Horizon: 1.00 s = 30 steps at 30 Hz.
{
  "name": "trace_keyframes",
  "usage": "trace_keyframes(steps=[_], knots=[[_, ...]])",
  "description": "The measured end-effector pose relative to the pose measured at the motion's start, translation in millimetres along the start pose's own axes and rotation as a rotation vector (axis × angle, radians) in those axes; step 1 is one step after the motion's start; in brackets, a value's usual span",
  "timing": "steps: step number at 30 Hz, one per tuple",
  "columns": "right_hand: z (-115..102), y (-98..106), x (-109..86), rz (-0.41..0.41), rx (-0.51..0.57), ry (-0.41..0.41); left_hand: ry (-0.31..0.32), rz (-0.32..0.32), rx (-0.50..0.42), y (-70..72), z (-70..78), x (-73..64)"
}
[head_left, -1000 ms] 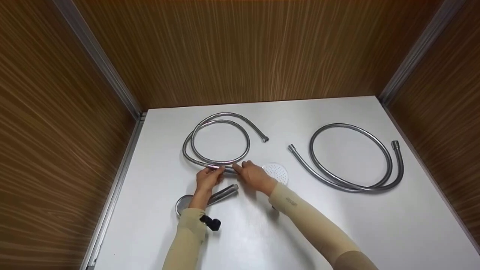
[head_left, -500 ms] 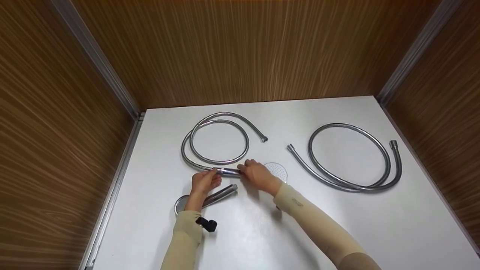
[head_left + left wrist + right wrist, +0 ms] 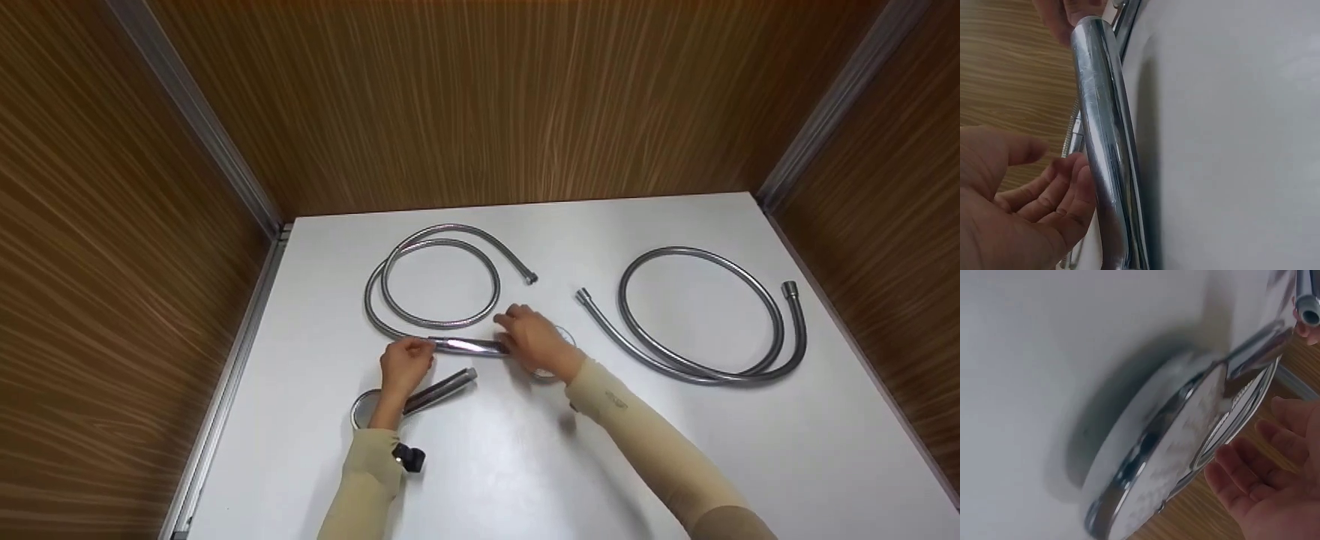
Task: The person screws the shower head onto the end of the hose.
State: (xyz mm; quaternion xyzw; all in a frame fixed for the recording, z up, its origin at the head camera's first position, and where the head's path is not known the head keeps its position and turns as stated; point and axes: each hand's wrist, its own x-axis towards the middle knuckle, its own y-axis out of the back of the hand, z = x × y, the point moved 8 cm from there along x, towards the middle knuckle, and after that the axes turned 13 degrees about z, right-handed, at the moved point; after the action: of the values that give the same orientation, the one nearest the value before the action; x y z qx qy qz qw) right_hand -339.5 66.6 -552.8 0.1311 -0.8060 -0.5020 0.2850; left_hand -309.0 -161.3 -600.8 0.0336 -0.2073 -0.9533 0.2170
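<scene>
A chrome hand shower point(image 3: 472, 346) lies crosswise on the table, its handle end meeting the end of a coiled metal shower hose point(image 3: 441, 324). My left hand point(image 3: 406, 365) is beside that joint; in the left wrist view its thumb and fingers point(image 3: 1072, 169) are apart and loosely bent. Above the neck of the shower is my right hand point(image 3: 534, 341), which partly covers the round white spray face point(image 3: 1174, 467). The right wrist view shows its fingers relaxed, with nothing between them. A second hand shower point(image 3: 442, 390) lies nearer, its head partly behind my left wrist.
Another coiled shower hose point(image 3: 780, 330), smooth and grey, lies on the right of the white table point(image 3: 480, 472). The first hose's free end point(image 3: 531, 277) points right. Wood-grain panels point(image 3: 480, 105) stand at the back and both sides.
Both hands were close together at the joint. My right hand has slid right along the handle to the shower's head, baring the handle; my left hand has drawn slightly left and loosened.
</scene>
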Motion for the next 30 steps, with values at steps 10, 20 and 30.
trace_keyframes(steps=[10,20,30], knots=[[45,28,-4.6,0.068,-0.068,-0.116,-0.283,-0.286,0.204,-20.6,25.3,-30.7],[76,38,-19.0,0.108,-0.098,-0.23,-0.38,-0.338,0.287,-22.9,31.9,-50.6],[103,44,-27.9,0.138,-0.08,-0.35,-0.486,-0.365,0.309,-24.0,31.7,-55.3]])
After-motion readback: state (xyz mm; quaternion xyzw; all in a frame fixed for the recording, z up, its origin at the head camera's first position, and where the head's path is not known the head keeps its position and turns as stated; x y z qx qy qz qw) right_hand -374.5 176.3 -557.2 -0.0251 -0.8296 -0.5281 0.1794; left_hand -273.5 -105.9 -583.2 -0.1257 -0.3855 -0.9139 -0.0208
